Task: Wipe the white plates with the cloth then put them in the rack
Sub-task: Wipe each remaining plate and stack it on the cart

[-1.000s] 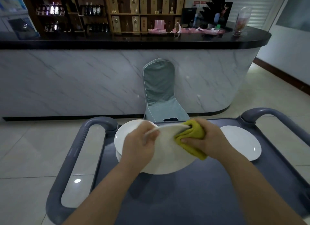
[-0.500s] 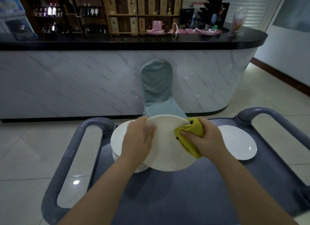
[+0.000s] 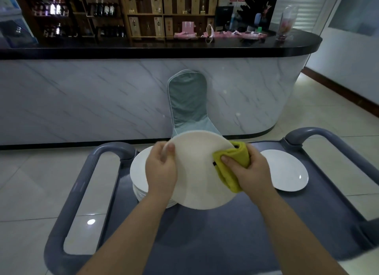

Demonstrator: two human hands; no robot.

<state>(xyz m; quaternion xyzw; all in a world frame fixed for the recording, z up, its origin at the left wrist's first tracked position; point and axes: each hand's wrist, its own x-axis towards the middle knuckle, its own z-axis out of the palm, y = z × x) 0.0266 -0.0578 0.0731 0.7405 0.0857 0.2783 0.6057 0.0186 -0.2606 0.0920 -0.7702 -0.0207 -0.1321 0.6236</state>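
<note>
Tilting steeper than before, the round white ceramic plate [image 3: 196, 172] is facing me.
My left hand [image 3: 162, 172] is pinching its left rim, my right hand [image 3: 250, 172] clamping a yellow cloth [image 3: 242, 153] over the right rim, above the grey cart [image 3: 205, 244].

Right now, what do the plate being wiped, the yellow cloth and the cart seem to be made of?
The held plate: probably glazed ceramic, white and smooth with a soft sheen; melamine cannot be excluded. The yellow cloth: soft woven or microfibre fabric, matt, folding thickly in the right hand. The cart: likely moulded plastic, grey-blue, dull finish, with rounded one-piece handles.
</note>
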